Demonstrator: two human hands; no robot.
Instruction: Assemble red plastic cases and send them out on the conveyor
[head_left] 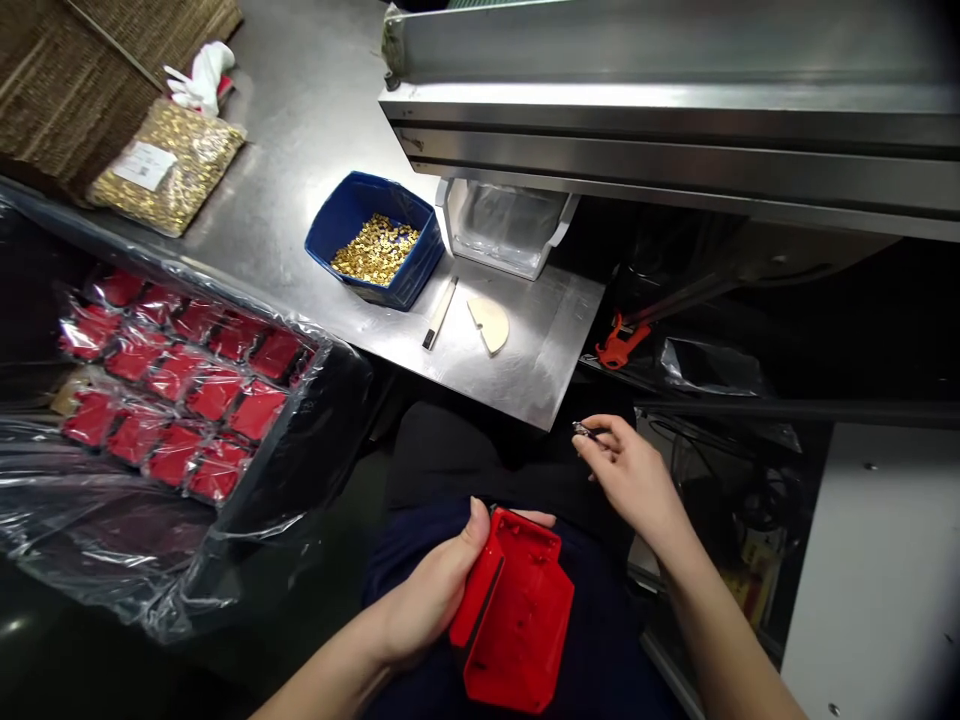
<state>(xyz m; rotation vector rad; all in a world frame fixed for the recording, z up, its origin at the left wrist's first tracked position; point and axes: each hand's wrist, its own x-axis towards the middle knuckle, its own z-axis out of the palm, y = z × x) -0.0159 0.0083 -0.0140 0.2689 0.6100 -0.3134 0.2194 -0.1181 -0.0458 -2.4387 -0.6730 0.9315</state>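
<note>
Grips a red plastic housing [521, 620] in the left hand [431, 590], low over the lap, with the hollow inner side turned up toward the head. Wraps the left hand around the left side of the housing, thumb pressed along its far left corner, fingers passing underneath and showing again past the far edge. Pinches a small metal piece [580, 428] between thumb and forefinger of the right hand [622, 465], just off the near corner of the metal desk [544, 340] and well apart from the housing; too small to tell its exact shape.

Faces, on the desk, a blue bin [409, 290] partly filled with small gold-coloured pieces [379, 248], just beside a pale tray [487, 257]. Has a slim cutter-like tool [441, 312] and a cream-coloured, half-round piece [491, 325] lying nearer, in front of both. Has a clear bag [187, 170] of gold-coloured pieces farther back at left, and below it a plastic-lined black box [300, 430] holding rows of red parts [176, 370] under clear film.
</note>
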